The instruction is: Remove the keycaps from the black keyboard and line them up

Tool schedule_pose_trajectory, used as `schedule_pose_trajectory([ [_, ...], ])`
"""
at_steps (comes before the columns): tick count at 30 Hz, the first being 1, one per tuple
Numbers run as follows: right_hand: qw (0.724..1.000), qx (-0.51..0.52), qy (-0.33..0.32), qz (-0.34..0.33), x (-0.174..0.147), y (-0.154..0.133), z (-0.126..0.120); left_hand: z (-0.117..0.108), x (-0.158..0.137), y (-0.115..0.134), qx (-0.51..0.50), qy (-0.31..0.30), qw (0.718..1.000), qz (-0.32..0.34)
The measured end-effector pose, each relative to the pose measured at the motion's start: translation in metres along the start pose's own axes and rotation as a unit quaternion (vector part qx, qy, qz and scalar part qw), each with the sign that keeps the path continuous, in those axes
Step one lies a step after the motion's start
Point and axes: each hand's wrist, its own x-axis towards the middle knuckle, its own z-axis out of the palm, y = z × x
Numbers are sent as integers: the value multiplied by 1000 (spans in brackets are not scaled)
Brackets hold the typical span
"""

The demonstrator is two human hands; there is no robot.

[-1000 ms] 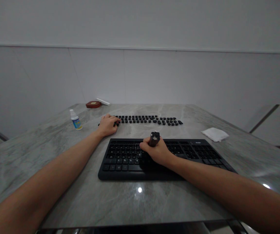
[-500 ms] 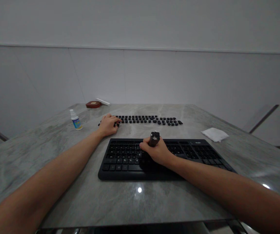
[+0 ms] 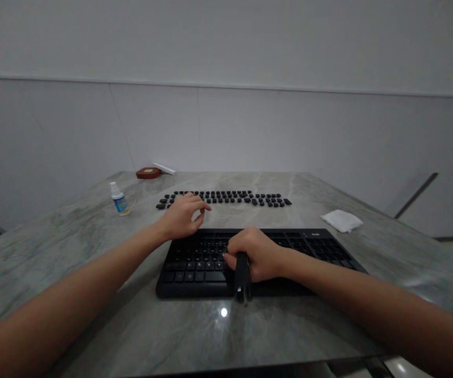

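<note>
A black keyboard (image 3: 198, 290) lies across the table; many of its upper keys are off, while the lower left rows have caps. Over it, my right hand (image 3: 258, 254) is wrapped round a black keycap puller (image 3: 243, 275), tilted so that its end with metal-looking prongs points toward me. My left hand (image 3: 185, 214) hovers at the keyboard's far left edge, thumb and forefinger curled together in a pinch; anything between them is too small to make out. Behind it, loose black keycaps (image 3: 226, 197) are laid in rows, partly hidden by that hand.
A small white spray bottle (image 3: 120, 200) with a blue label stands on the left. A reddish-brown case (image 3: 148, 172) and a white flat item (image 3: 164, 168) are at the far left by the wall. To the right lies a folded white cloth (image 3: 341, 220).
My left hand has drawn back from the keycap rows toward the keyboard. My right hand has turned the puller from upright to tilted, its end now toward me.
</note>
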Motion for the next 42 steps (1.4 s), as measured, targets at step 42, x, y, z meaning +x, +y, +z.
schedule_pose_trajectory([
  [42, 949, -266, -166, -44, 0, -18, -11, -6, -45, 44, -160, -175, 970, 59],
])
